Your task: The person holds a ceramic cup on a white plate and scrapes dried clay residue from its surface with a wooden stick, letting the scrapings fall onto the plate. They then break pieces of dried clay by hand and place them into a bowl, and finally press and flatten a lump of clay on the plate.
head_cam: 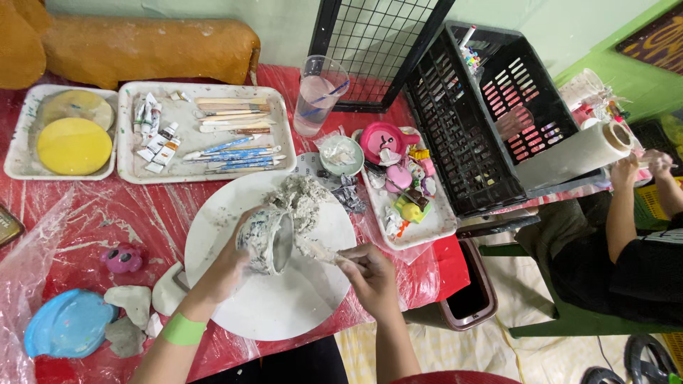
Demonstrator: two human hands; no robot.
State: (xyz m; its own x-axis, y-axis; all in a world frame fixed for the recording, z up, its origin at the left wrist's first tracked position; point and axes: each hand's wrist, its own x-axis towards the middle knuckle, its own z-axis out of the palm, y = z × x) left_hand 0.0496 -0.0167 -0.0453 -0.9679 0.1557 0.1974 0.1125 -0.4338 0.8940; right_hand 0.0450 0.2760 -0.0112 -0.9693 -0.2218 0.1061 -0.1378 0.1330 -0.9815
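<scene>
2 hands: left hand (226, 269) holds grey cup (267, 240), right hand (370, 274) a stick (316, 250).

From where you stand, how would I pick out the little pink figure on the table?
Start at the big round white board at the middle of the red plastic-covered table. Look to its left, near the edge: the small pink rounded clay figure sits alone there. It is bright pink with dark eye spots, while the lumps below it are plain grey-white.

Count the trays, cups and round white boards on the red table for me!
Flat white rectangular trays: 3
Clear plastic cup holding water and a straw: 1
Grey clay-smeared cup in the left hand: 1
Round white work board: 1
Total: 6
</scene>
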